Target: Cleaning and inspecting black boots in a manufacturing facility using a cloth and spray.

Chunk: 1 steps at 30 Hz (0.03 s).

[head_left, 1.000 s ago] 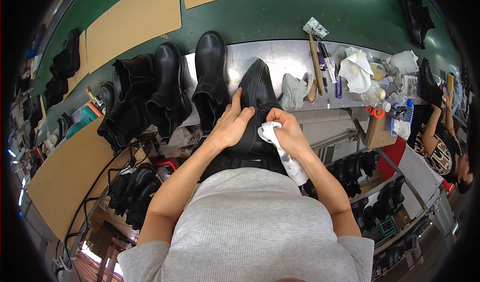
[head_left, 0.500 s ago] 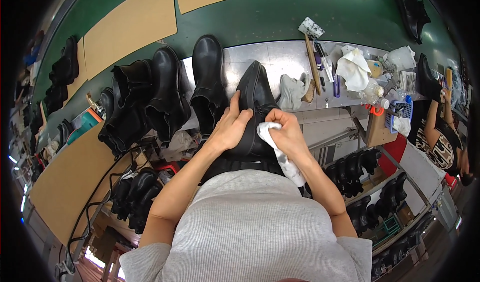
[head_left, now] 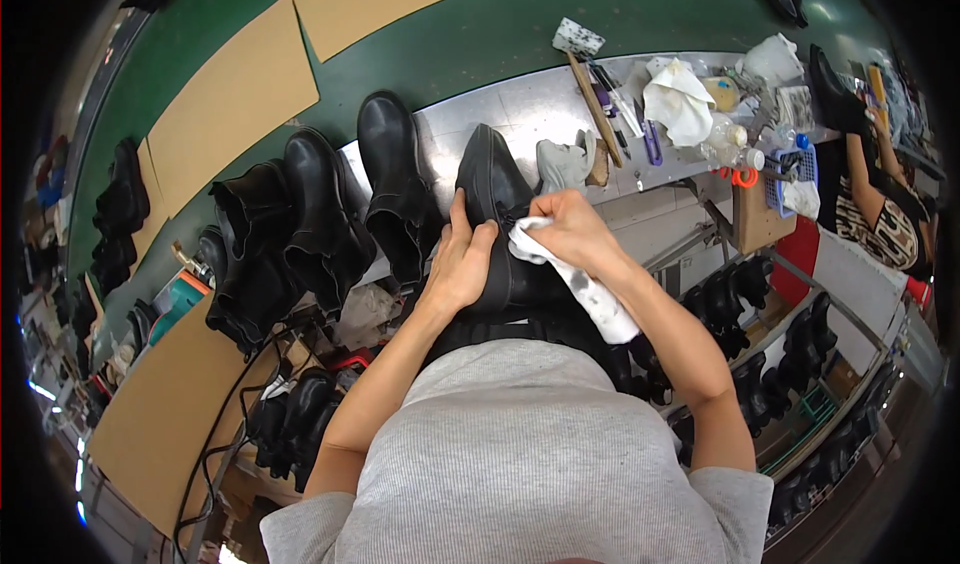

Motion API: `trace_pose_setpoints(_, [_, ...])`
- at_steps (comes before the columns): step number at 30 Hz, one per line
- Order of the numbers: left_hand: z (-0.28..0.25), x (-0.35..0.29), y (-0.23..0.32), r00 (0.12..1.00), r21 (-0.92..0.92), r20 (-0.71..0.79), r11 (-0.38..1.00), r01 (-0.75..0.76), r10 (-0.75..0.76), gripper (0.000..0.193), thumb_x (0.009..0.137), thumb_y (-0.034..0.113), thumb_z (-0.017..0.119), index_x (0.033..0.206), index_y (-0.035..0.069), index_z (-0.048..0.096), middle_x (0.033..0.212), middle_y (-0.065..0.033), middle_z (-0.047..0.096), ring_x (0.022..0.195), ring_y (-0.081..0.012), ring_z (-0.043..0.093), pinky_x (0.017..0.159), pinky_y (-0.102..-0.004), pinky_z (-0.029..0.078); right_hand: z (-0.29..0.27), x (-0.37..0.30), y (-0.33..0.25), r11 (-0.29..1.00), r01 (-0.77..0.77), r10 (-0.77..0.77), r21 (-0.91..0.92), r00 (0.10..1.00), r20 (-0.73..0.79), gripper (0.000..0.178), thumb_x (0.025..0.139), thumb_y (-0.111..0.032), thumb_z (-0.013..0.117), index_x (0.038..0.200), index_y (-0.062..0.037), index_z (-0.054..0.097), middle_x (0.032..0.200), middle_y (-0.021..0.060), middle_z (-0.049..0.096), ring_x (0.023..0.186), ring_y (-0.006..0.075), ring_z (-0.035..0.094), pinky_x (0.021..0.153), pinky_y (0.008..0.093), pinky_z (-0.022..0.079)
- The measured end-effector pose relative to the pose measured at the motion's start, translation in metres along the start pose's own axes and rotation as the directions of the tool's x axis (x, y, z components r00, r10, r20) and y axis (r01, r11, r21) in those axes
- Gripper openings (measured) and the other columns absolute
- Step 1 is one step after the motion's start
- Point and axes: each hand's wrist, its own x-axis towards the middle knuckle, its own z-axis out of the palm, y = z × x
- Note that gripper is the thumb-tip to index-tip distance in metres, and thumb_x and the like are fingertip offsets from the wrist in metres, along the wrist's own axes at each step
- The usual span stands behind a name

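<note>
A black leather boot (head_left: pixel 480 169) lies on its side in front of my body, its toe pointing away over the metal table edge. Along the boot's left side, my left hand (head_left: pixel 463 266) grips it, with the thumb on the upper and a finger stretched toward the toe. My right hand (head_left: pixel 575 232) is closed on a white rag (head_left: pixel 598 304) with dark stains. A bunched end of it touches the boot near the ankle, and the rest hangs down below my wrist. My fingers hide part of the boot there.
Left of the boot stand several more black boots (head_left: pixel 390 159). To the right are a grey cloth (head_left: pixel 566 164), a wooden stick (head_left: pixel 594 111), pens, a crumpled white cloth (head_left: pixel 678 102) and bottles (head_left: pixel 748 159). Below are racks of boots (head_left: pixel 745 289). A person (head_left: pixel 885 199) is at the far right.
The whole view has turned and shifted slightly. My right elbow has swung outward, and the rag's loose end has moved to the right. Both hands keep their holds.
</note>
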Motion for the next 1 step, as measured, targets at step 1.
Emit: trace_pose_setpoints(1, [0.0003,-0.001,0.002,1.0,0.018,-0.003,1.0,-0.001,0.001,0.079,0.086,0.048,0.037,0.147,0.004,0.012,0.133,-0.0377,0.035,0.126,-0.0457,0.037,0.106,-0.0434,0.028,0.0001,0.0064,-0.0028,0.998,0.017,-0.018,-0.056,1.0,-0.021,0.013,0.072,-0.012,0.066,0.068,-0.0004,0.062,0.06,0.0011,0.059,0.056,0.0067,0.05,0.051,0.024,0.039])
